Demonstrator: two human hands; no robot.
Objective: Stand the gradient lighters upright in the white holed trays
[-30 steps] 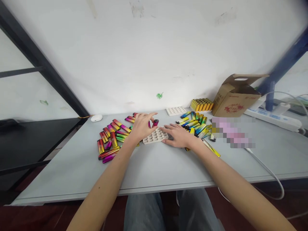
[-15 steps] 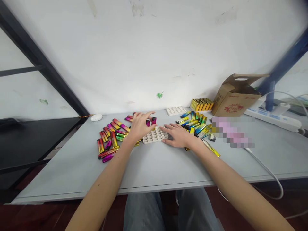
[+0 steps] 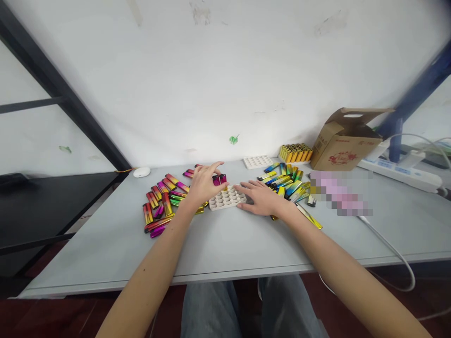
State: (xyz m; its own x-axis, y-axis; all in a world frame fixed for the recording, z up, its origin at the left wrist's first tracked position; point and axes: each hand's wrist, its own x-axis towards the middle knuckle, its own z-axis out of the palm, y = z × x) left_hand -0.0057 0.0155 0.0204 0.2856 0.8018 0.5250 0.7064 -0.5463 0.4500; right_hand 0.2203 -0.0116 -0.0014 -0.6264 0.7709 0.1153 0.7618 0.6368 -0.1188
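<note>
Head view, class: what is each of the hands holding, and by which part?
The left hand grips two magenta lighters by their bodies, tops showing; exact hold hidden. The right hand holds nothing, resting beside the tray.

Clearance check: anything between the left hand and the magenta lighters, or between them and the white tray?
Nothing visible. The left hand is right beside the magenta lighters, which stand upright at the far edge of the white tray. The right hand lies at the tray's other side, outside both gaps.
</note>
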